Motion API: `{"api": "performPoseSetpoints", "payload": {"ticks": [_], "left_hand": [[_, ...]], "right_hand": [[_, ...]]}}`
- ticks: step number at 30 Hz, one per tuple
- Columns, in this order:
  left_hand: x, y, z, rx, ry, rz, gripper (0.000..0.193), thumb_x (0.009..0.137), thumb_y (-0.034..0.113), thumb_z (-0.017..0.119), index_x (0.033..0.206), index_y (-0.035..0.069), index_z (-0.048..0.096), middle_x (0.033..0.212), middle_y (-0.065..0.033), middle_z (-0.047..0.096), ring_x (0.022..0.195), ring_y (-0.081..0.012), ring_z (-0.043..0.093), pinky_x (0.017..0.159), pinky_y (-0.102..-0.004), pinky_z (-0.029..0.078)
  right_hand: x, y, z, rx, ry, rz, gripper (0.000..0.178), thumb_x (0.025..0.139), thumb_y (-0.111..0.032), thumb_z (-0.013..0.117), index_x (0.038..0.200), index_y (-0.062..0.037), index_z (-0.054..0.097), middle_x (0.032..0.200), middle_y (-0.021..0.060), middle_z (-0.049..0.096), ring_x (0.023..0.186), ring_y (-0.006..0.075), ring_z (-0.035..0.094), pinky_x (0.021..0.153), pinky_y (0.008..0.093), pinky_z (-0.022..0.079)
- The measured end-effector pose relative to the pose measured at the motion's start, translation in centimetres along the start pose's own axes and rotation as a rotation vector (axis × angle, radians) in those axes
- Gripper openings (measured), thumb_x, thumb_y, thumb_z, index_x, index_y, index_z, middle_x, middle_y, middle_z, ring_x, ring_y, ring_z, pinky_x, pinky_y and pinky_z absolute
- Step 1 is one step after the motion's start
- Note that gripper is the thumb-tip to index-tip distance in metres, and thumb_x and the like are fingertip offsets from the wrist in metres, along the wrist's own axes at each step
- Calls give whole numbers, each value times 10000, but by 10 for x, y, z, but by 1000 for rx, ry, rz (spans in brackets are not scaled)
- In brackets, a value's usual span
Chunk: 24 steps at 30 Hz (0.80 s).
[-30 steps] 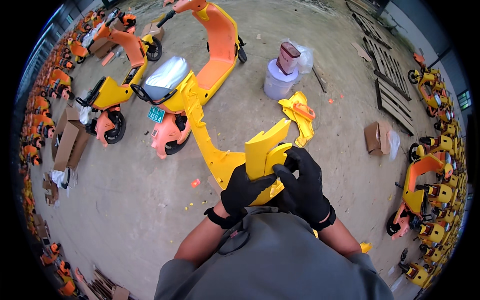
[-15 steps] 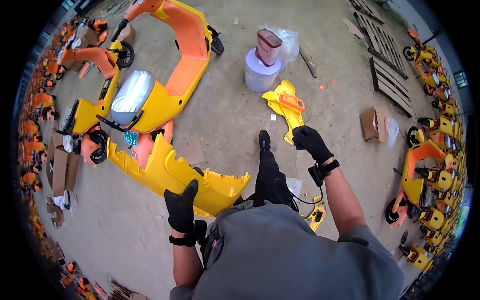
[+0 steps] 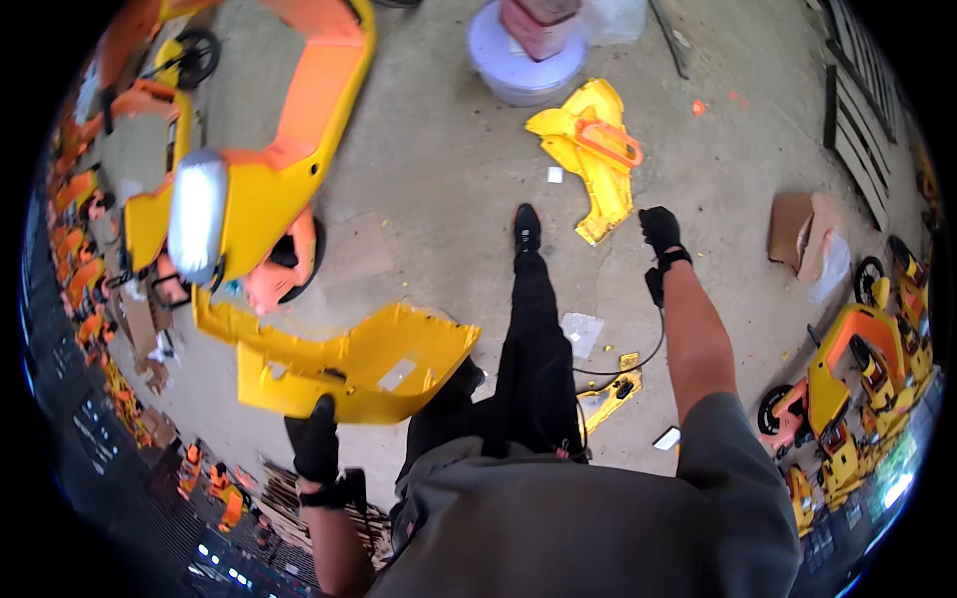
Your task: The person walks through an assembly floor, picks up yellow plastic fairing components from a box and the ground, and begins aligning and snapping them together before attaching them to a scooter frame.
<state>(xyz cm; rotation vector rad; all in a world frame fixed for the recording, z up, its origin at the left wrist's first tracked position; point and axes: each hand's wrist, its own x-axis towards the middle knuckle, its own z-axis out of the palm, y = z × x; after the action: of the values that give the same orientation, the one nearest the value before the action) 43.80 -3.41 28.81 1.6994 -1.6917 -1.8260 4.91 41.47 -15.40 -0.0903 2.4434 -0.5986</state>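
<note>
My left hand [image 3: 314,439], in a black glove, grips the lower edge of a large curved yellow scooter body panel [image 3: 299,369]. The panel is held tilted at my left front, its hollow inner side and a pale label facing up. My right hand [image 3: 661,229], also gloved, is curled into a fist out at the right, and no object shows in it. Closest to that hand, a yellow plastic scooter part [image 3: 606,189] with an orange loop-shaped piece [image 3: 610,143] on it lies on the concrete floor.
A yellow and orange scooter [image 3: 264,199] stands at the left front. Ahead sits a lilac bucket [image 3: 498,60] with a dark red package on top. A smaller yellow part [image 3: 613,394] and a phone-like slab [image 3: 667,439] lie near my legs. On the right are a cardboard box [image 3: 793,234] and pallets [image 3: 857,140].
The panel has swung left and turned, showing more of its inner side, with my left hand still on it. My right hand has shifted right, away from the yellow part. The whole view has shifted.
</note>
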Motion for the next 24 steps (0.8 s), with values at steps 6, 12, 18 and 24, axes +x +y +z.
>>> {"api": "performPoseSetpoints", "payload": {"ticks": [6,12,18,24], "left_hand": [[44,2,51,79,-73,-158,412,869,119,586,1233,-58,511,1145,-153,614,1055,-232,575,947,-353,445],[84,-39,68,285,-79,-348,468,887,189,634,1252,-52,466,1121,-166,605,1029,-274,583,933,-394,453],[106,-73,76,589,-97,-503,391,906,163,602,1219,-35,475,1098,-158,601,986,-233,596,857,-335,485],[111,-85,76,771,-120,-511,453,904,271,647,1207,-24,485,1067,-154,613,954,-255,601,848,-360,491]], "right_hand": [[75,-11,40,-134,115,213,363,789,-343,648,1034,-75,640,965,187,680,943,369,642,822,477,501],[176,10,110,-283,121,198,414,780,-329,682,1145,-149,608,1137,153,638,1068,351,596,880,466,489],[265,49,181,-187,176,-179,560,812,-202,662,1325,-68,481,1324,180,521,1236,333,499,1007,410,428],[287,50,194,-349,107,-54,181,791,-143,617,964,-100,652,922,187,659,946,370,619,790,482,493]]}}
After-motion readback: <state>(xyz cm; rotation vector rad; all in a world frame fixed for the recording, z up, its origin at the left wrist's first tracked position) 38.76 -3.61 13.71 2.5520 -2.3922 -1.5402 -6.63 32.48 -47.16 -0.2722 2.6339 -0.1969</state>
